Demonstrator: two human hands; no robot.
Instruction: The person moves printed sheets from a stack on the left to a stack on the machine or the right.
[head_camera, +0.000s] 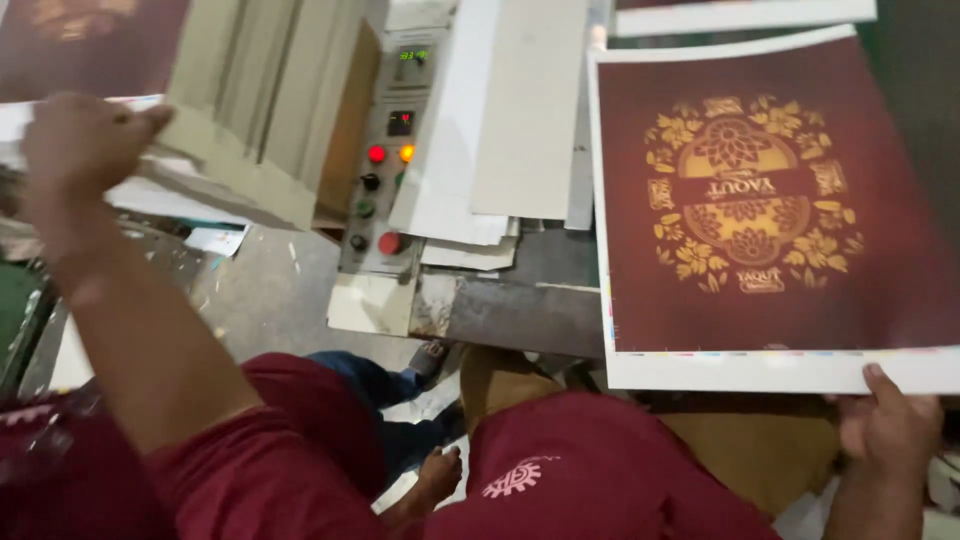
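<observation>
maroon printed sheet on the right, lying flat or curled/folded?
Spread flat. The maroon printed sheet shows its whole gold design and white margins with no crease; the right hand pinches its near edge.

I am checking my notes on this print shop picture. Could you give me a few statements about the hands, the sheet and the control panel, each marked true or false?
1. The right hand holds the dark red printed sheet at its white bottom edge. True.
2. The printed sheet bears a silver design. False: the design is gold, on dark red.
3. The left hand is raised and grips the edge of a pale sheet. True.
4. The control panel shows only green lights. False: a red and an orange light glow, with a red button lower down.
5. The sleeve on the left arm is blue. False: it is dark red.
</observation>
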